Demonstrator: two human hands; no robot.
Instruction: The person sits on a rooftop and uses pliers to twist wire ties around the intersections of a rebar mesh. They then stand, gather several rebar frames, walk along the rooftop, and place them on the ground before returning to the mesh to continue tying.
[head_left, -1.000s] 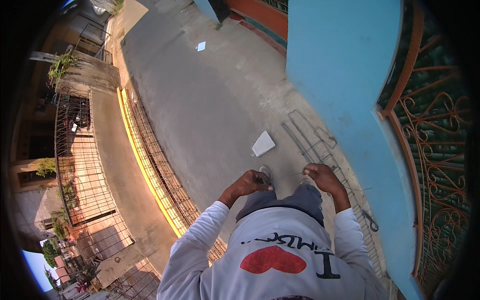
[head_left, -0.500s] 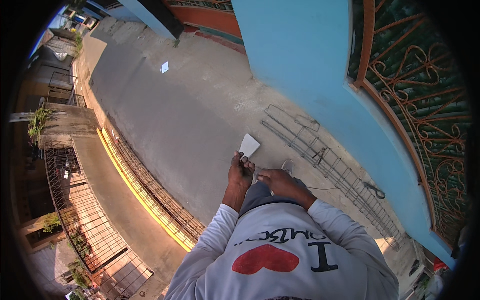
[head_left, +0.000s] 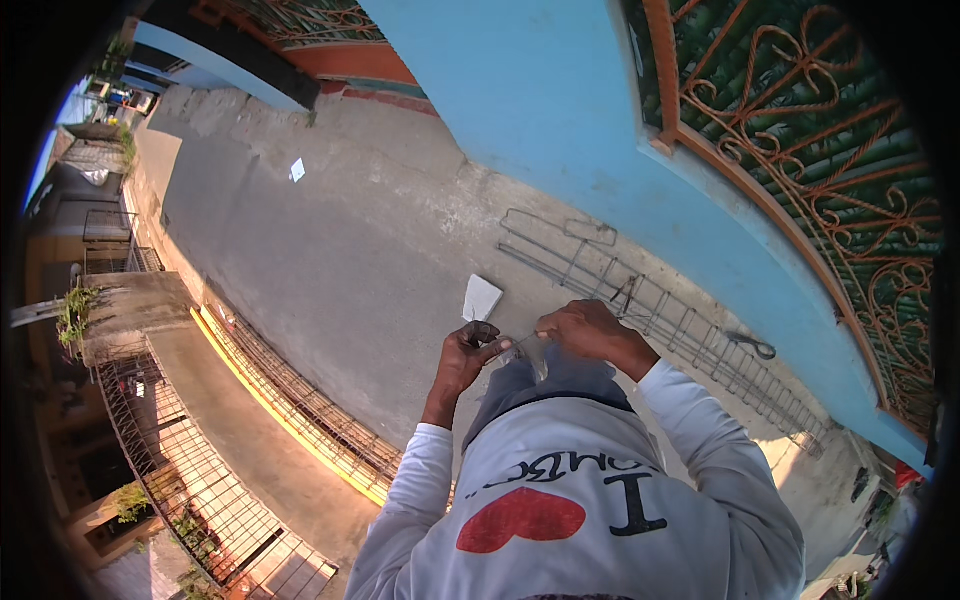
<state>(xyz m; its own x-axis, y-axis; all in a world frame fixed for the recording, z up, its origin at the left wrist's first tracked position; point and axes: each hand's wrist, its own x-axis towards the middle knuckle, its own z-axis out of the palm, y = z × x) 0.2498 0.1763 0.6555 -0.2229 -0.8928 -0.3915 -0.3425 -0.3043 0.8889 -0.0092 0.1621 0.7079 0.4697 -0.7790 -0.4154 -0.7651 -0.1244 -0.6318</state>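
My left hand (head_left: 465,358) is up in front of my legs, thumb and fingers pinched together. Apart from it, my right hand (head_left: 592,332) is closed with its knuckles up. A thin wire (head_left: 522,342) runs between the two hands, each gripping an end; it is very fine and hard to follow. Beyond my left hand, a white flat-sided piece (head_left: 482,298) lies on the ground. To the right of my hands lies a long cage of steel rebar (head_left: 690,332). A dark tool, perhaps pincers (head_left: 626,290), rests on the cage.
A blue wall (head_left: 560,110) with an ornate orange metal grille (head_left: 800,130) borders the right side. A black looped object (head_left: 752,346) lies by the cage. Long bundled rebar (head_left: 300,390) runs along the left beside a yellow strip (head_left: 255,365). A white scrap (head_left: 297,170) lies farther off.
My hands have drawn apart, the right one moving right and forward, so the wire now shows between them. My left hand has turned. The whole view has shifted slightly.
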